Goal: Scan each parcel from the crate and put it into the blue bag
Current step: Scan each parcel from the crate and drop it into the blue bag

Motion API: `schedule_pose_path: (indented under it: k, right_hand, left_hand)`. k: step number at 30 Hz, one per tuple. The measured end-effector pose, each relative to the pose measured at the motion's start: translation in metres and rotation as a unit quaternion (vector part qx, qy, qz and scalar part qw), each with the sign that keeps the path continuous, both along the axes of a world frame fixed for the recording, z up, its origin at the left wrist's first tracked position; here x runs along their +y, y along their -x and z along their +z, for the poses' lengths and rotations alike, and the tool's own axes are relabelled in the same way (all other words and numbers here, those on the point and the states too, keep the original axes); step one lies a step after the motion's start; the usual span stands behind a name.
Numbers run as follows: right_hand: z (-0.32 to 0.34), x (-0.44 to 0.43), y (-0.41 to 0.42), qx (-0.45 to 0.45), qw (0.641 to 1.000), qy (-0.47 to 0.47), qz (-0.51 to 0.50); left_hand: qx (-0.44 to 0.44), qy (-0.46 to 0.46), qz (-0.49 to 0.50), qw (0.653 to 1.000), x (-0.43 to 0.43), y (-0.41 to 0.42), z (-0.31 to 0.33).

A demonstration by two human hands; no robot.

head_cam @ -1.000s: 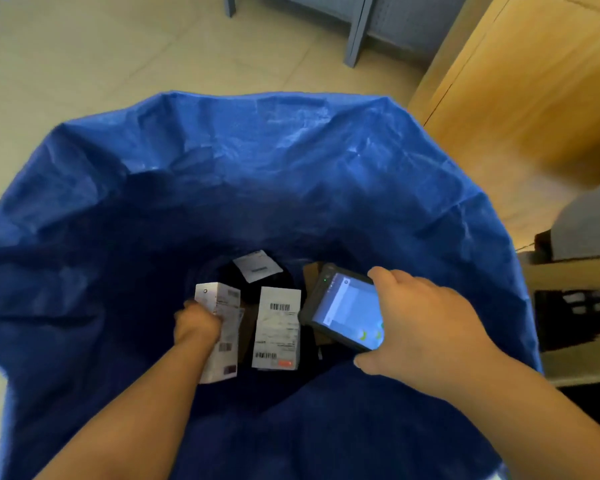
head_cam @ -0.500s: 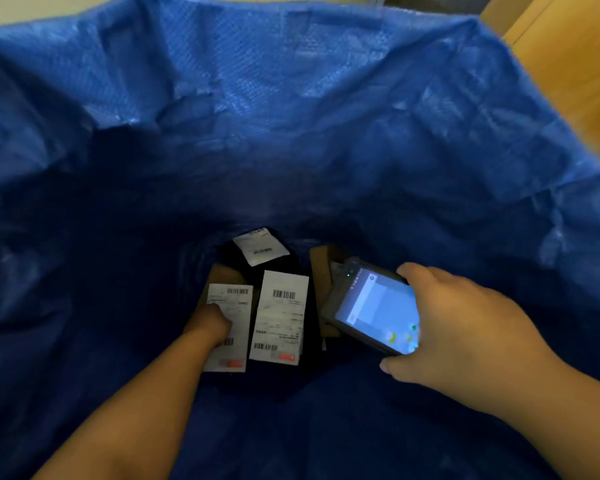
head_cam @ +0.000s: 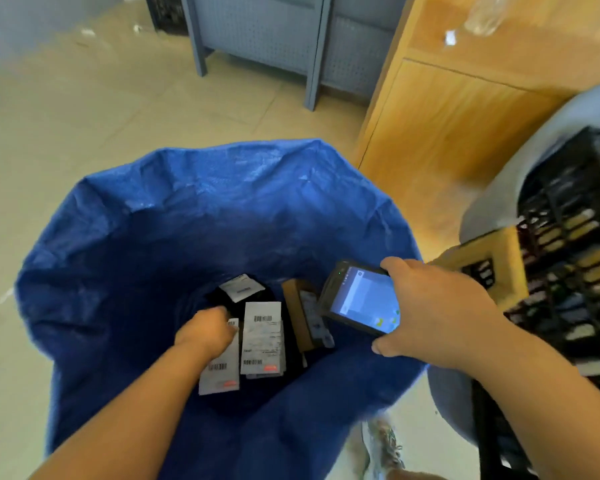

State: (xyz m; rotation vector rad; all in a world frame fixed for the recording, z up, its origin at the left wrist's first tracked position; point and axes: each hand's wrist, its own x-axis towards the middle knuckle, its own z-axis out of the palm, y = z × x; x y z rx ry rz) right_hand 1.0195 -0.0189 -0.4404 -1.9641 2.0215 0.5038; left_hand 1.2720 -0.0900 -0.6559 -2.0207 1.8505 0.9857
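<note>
Leans both forearms in over the near rim of the blue bag [head_cam: 222, 202]. Just outside that rim, to the right, a shoe [head_cam: 381, 445] on the tiled floor [head_cam: 84, 133].

Rests the left hand [head_cam: 207, 332] on the upper end of a white-labelled parcel [head_cam: 222, 375] lying flat at the left of the bag's bottom. Fingers hidden under the back of the hand, so cannot tell whether clamped on it or merely touching.

Grips a handheld scanner [head_cam: 357, 303] in the right hand [head_cam: 433, 317], thumb at the near edge and fingers curled over the far edge, lit screen up, over the right side of the bag's mouth.

Just right of the first parcel, a second labelled parcel [head_cam: 262, 341], barcodes up. Farther in, a black parcel [head_cam: 241, 289] with a small white label, and a brown box [head_cam: 300, 317] beside the scanner's left end.

Beyond the right rim, a yellow crate [head_cam: 496, 258] and a black crate [head_cam: 575, 271], both blurred. Past the far rim, a wooden cabinet [head_cam: 465, 133] and a blue-grey rack [head_cam: 264, 36].
</note>
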Motion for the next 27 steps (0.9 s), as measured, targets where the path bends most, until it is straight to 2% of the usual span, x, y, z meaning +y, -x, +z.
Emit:
schedule_pose_path:
  k: [5,13,20,27]
  right_hand:
    - [0.038,0.064,0.031,-0.028,0.998,0.036,-0.041]
    - [0.086,0.182,0.092,-0.077,0.980,0.120,-0.140]
    - [0.104,0.275,0.159,-0.122,0.938,0.203,-0.254]
    - [0.096,0.329,0.245,-0.122,0.885,0.263,-0.365]
  left_hand:
    - [0.009,0.079,-0.048,0.996,0.033,0.022,0.074]
    - [0.127,0.170,-0.082,0.974,0.104,0.087,0.170]
    - [0.244,0.225,-0.127,0.935,0.171,0.183,0.232]
    - [0.356,0.253,-0.190,0.879,0.213,0.302,0.258]
